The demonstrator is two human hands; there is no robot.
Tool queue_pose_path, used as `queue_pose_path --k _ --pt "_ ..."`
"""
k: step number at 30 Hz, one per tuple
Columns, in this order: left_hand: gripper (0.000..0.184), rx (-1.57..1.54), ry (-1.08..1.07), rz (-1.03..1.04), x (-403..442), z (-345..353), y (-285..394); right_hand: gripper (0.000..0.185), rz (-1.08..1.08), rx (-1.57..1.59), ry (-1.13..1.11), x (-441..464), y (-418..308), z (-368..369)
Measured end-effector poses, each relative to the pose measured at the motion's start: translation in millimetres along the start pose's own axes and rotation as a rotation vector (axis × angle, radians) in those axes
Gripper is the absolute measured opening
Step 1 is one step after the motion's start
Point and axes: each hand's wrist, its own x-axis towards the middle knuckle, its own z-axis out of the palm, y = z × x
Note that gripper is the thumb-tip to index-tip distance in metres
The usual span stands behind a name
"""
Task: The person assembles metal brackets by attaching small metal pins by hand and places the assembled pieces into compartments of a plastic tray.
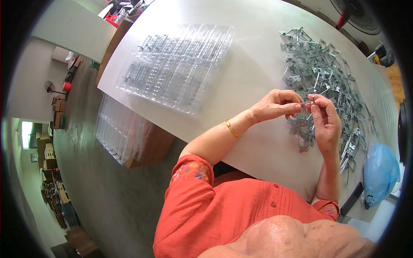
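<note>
Silver-grey metal is the material of the small thin piece (305, 102) which I watch from my distant place, held up just beside the left side of a tangled heap of silver-grey metal brackets (318, 71). The left hand (279, 104) pinches it between thumb and finger, and the right hand (327, 120) has its fingertips closed on the other end. By my judgement, the step in hand is fine handling of this single piece; the next move calls for steady fingertips and good alignment of both grips. The heap seems interlocked, so its parts could catch on one another. Farther to the left on the white table (247, 56) I see clear plastic compartment trays (191, 92), well apart from the hands. A light-blue plastic bag (380, 172) and a black flat object (351, 199) limit the space at the near right.
</note>
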Motion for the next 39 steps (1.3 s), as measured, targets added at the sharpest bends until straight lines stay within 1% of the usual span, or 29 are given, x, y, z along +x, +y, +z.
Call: queue_pose_path --k 2,5,8,11,16,20,26,28,31,34,35,38,39 --pt "0.029 -0.027 0.003 -0.033 1 -1 -3 0.010 -0.041 -0.025 0.014 0 1 1" --pt "0.035 -0.037 0.019 0.017 0 0 1 0.010 -0.103 -0.055 0.048 -1 2 2" --pt "0.036 -0.111 0.048 0.026 2 -3 1 0.010 -0.137 -0.099 0.083 0 0 1" --pt "0.033 -0.127 0.095 0.027 4 -6 -3 0.009 -0.168 -0.141 0.111 0 -2 -1" --pt "0.029 -0.126 0.103 0.016 4 -11 -10 0.010 -0.216 -0.217 0.111 1 -3 -2" --pt "0.028 -0.195 0.114 0.028 5 -10 -11 0.009 -0.221 -0.238 0.129 1 -4 -3" --pt "0.020 -0.305 0.107 0.056 6 -12 -15 0.010 -0.249 -0.257 0.137 3 -5 -6" --pt "0.018 -0.264 0.117 0.069 6 -14 -16 0.010 -0.253 -0.233 0.145 2 -4 -5" --pt "0.017 -0.209 0.144 0.079 7 -13 -16 0.011 -0.372 -0.479 0.193 5 -16 -5" --pt "0.016 -0.193 0.163 0.093 8 -15 -18 0.012 -0.438 -0.551 0.220 4 -21 -5" --pt "0.016 -0.191 0.159 0.103 8 -16 -19 0.012 -0.442 -0.545 0.213 3 -24 -4" --pt "0.015 -0.178 0.168 0.114 7 -16 -19 0.012 -0.358 -0.371 0.126 -4 -21 1" --pt "0.015 -0.173 0.173 0.115 8 -16 -19 0.013 -0.379 -0.375 0.091 -5 -22 6"
